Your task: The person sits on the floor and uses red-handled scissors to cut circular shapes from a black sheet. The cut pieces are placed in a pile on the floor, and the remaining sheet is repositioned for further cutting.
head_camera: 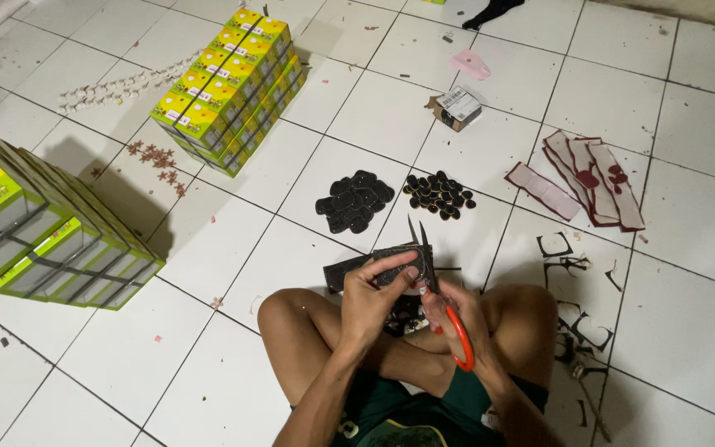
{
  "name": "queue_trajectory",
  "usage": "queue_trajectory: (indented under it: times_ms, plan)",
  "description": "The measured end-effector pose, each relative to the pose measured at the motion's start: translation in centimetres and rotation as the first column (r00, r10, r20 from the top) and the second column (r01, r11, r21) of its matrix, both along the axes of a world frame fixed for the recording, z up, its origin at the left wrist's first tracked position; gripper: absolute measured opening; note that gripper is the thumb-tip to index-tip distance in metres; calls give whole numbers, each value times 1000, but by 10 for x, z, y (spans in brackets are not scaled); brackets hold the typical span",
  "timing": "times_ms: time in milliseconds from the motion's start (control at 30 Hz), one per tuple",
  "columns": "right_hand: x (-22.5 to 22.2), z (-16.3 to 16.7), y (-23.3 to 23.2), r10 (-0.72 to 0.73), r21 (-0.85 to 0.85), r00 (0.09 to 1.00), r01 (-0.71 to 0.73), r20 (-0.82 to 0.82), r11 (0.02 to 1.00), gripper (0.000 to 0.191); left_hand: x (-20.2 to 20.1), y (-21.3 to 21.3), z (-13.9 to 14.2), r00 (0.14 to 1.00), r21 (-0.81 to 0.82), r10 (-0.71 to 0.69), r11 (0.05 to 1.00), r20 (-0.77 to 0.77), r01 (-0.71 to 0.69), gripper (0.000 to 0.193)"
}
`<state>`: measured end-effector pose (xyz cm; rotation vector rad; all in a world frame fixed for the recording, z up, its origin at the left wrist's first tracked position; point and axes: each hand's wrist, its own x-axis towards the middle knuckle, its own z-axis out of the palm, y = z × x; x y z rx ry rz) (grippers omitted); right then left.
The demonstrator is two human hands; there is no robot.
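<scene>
We sit cross-legged on a white tiled floor [308, 99], with both hands raised between the knees. Our left hand [374, 294] is closed in a pinch on a dark strip of sheet material [370, 266], thumb on top and fingers curled beneath; the strip runs from the hand out to the left, just above the floor. Our right hand [457, 314] is closed through the orange handle loops of a pair of scissors [432, 273]. The blades point away from us and stand parted, crossing the right end of the strip.

Just beyond the hands, two piles of cut pieces lie on the tiles: larger rounded black pieces [354, 200] on the left and smaller black ovals [439, 195] on the right, near each other but apart. Further right lie overlapping dark red sheets [593, 178] with shapes cut out. Black offcuts [573, 281] are scattered on the near right beside our right knee.

On the far left stands a block of yellow-green boxes [229, 87]; a second, nearer stack of similar boxes [43, 240] sits at the left edge. A small cardboard box [457, 108] and a pink piece [470, 64] lie further off, and a line of small white pieces [126, 83] lies at far left
</scene>
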<state>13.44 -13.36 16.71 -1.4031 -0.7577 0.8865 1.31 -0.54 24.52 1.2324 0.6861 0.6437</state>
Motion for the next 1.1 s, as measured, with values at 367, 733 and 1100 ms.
queue_trajectory:
  times_ms: [367, 733, 1100]
  plan:
    - [-4, 21, -5, -14, -87, 990, 2, -137, 996, 39, -7, 11, 6, 985, 63, -63, 995, -159, 73, 26]
    - [2, 19, -10, -28, -190, 999, 20, -38, 981, 40, -11, 25, -3, 981, 121, -134, 981, -137, 151, 26]
    - [-13, 3, 9, -59, -57, 998, 56, -39, 997, 51, 25, -9, -31, 922, -94, 337, 941, 188, -325, 26]
